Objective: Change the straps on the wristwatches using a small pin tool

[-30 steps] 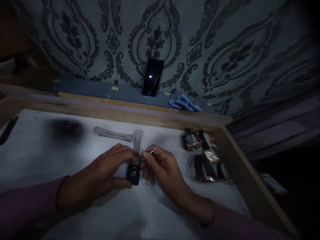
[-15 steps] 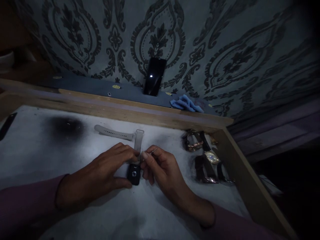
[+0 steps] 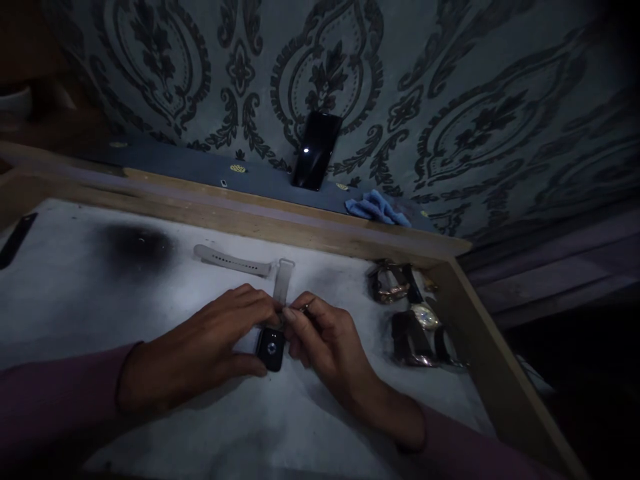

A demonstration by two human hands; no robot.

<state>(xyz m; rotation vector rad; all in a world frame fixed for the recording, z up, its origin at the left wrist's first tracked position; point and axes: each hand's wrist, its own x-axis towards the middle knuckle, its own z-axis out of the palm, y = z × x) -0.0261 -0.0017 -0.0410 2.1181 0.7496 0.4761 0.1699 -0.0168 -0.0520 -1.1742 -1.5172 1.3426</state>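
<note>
A dark smartwatch body [image 3: 271, 350] lies back side up on the white work surface. My left hand [image 3: 205, 340] steadies it, the thumb at its lower left edge and the fingertips at its upper end, by the strap. One grey strap piece [image 3: 283, 280] runs upward from the watch; its lower end is hidden by my fingertips. My right hand [image 3: 325, 333] is closed in a pinch beside that joint, on a thin metal piece [image 3: 304, 308] mostly covered by the fingers. The other grey strap piece [image 3: 233, 260] lies apart, further up and to the left.
Several wristwatches [image 3: 424, 316] lie in a group at the right. A wooden rim [image 3: 300, 230] borders the surface. On the ledge behind stand a leaning phone [image 3: 316, 152] and a blue cloth [image 3: 377, 208]. A black strip [image 3: 17, 240] lies at the far left.
The whole view has shifted slightly. Both hands stay at the watch and strap joint; the metal piece in my right hand is tilted a little differently and shows less.
</note>
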